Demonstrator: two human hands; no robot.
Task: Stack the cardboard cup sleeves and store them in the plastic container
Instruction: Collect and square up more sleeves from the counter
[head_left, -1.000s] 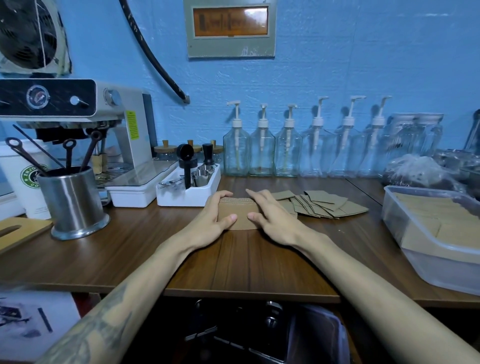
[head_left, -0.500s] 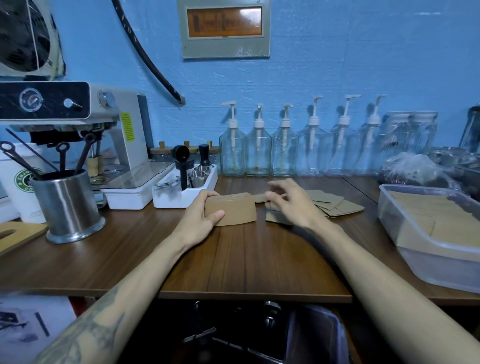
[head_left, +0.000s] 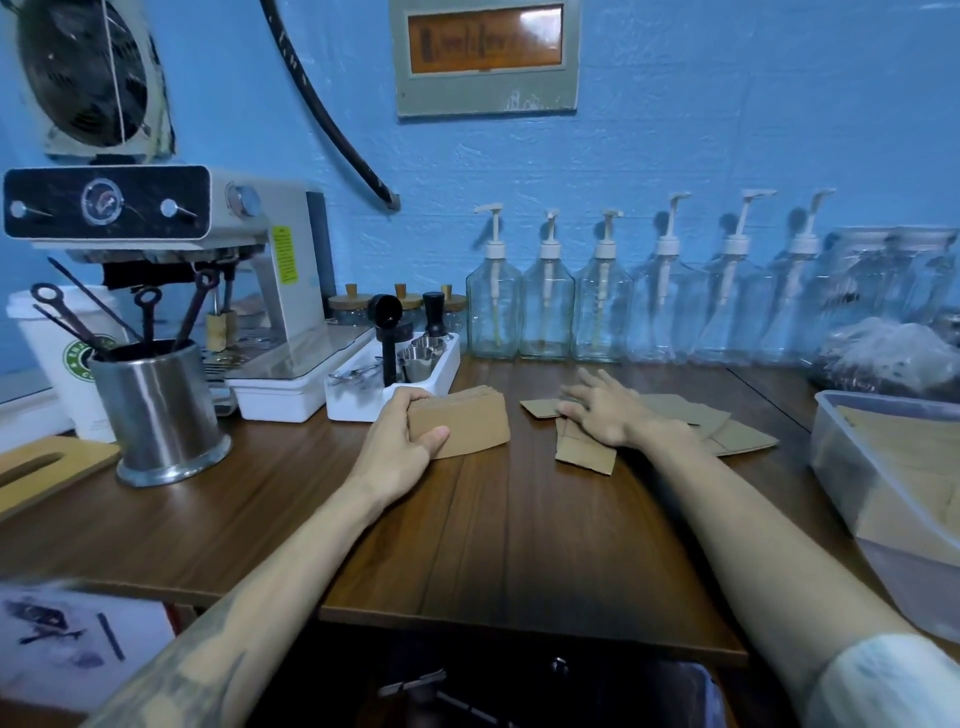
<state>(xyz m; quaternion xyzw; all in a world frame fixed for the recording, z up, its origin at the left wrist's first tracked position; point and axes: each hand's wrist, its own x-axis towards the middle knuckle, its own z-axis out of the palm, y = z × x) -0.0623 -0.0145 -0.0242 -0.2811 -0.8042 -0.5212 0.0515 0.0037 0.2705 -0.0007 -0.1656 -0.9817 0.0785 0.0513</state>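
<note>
My left hand (head_left: 402, 447) grips a neat stack of brown cardboard cup sleeves (head_left: 467, 423), tilted up on its long edge on the wooden counter (head_left: 519, 530). To its right, several loose sleeves (head_left: 727, 431) lie fanned flat. My right hand (head_left: 605, 413) lies palm down on them with fingers spread, pressing on one loose sleeve (head_left: 584, 452). At the far right stands the clear plastic container (head_left: 852, 467), with flat sleeves stored inside it.
A white tray of barista tools (head_left: 395, 382) sits just behind the stack. Left of it are an espresso machine (head_left: 208, 270), a steel utensil cup (head_left: 158, 410) and a paper cup (head_left: 67, 358). Glass pump bottles (head_left: 545, 312) line the blue wall. The counter's front edge is near my elbows.
Both hands were squaring the stack together. My left hand has since tilted the stack up and kept it, while my right hand left it and moved right onto the loose sleeves.
</note>
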